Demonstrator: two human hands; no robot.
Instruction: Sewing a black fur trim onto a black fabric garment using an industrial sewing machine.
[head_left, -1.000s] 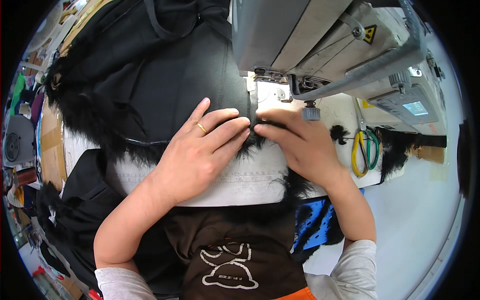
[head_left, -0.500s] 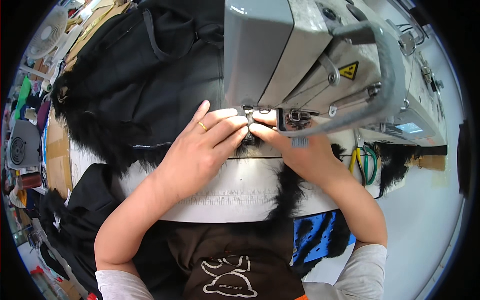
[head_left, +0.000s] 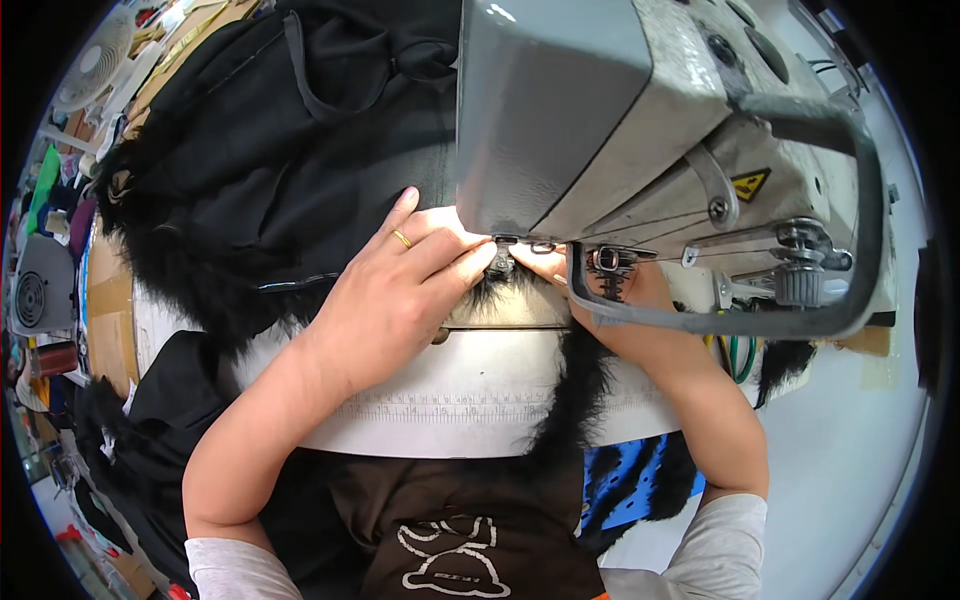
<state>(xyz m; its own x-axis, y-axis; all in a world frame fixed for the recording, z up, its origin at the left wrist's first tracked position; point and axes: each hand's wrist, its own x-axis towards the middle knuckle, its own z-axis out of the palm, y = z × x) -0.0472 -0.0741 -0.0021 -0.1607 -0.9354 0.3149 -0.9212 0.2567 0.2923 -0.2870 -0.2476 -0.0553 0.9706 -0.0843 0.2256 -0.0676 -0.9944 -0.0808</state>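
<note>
Across the white surface [head_left: 495, 365] spreads a black fur-trimmed garment [head_left: 290, 180], mostly left of the grey-and-white sewing machine [head_left: 550, 110] and reaching in under its head; the left hand [head_left: 395, 290] lies palm down on it, fingers extended, though whether they pinch the cloth I cannot tell; the right hand [head_left: 650, 292], partly behind the machine's guard, has fingertips near the presser foot [head_left: 503, 264], their grip hidden; a gold ring [head_left: 401, 239] circles one left finger
</note>
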